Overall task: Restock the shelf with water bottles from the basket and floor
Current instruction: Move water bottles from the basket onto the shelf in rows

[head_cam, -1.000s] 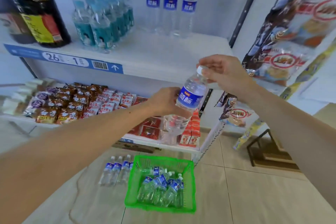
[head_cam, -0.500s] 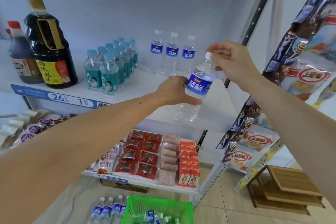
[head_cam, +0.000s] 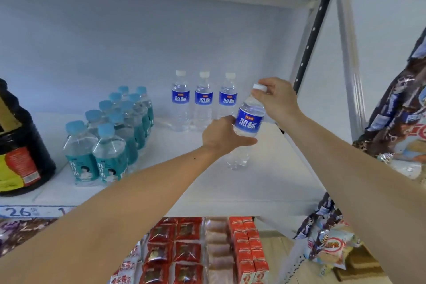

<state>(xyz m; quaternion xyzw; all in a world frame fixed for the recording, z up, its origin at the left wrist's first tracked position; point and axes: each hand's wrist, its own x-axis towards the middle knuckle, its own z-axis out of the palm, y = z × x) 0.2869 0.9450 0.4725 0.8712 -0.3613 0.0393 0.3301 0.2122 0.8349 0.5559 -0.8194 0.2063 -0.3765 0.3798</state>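
Both hands hold one clear water bottle (head_cam: 247, 122) with a blue label and white cap, tilted, over the white shelf (head_cam: 253, 182). My left hand (head_cam: 221, 135) wraps its middle from the left. My right hand (head_cam: 277, 99) pinches the cap from above. The bottle's base hangs just above or at the shelf surface; I cannot tell if it touches. Three matching bottles (head_cam: 204, 99) stand in a row at the back of the shelf, just left of the held one. The basket and floor bottles are out of view.
Several teal-capped bottles (head_cam: 108, 136) stand in rows at the shelf's left-centre. A large dark jug (head_cam: 18, 150) is at far left. Red snack packs (head_cam: 184, 249) fill the shelf below. Snack bags (head_cam: 403, 110) hang at the right beside the black upright (head_cam: 309, 46).
The bottle has risen from near the lower shelf and moved forward over the upper shelf, towards the three standing bottles. The view has tilted up, so the basket has dropped out of sight.
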